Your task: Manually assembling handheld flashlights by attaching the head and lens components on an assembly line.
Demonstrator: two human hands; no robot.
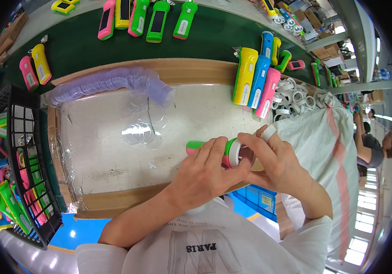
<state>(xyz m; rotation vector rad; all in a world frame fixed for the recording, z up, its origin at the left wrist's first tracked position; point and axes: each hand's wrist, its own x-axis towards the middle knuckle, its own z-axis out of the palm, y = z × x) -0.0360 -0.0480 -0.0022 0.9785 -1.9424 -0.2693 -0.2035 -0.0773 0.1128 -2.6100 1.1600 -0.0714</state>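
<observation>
My left hand [201,170] is wrapped round a green and pink flashlight [195,146], which lies tilted with its head toward my right hand. A white rim [235,153] shows at the flashlight's head. My right hand [271,164] is at that head, its index finger and thumb curled close to the opening. A white plastic ring [268,133] sits among the right hand's other fingers. What lies between the right thumb and index finger is partly hidden. Left of the hands, several clear round discs [136,133] lie scattered on the worktop [100,155].
A long row of stacked clear discs [109,84] lies along the cardboard border [196,65]. Several finished-looking flashlights [245,75] lie at the back right, beside loose white rings [292,98] and a white woven sack [315,132]. A black crate [24,137] of flashlights stands left.
</observation>
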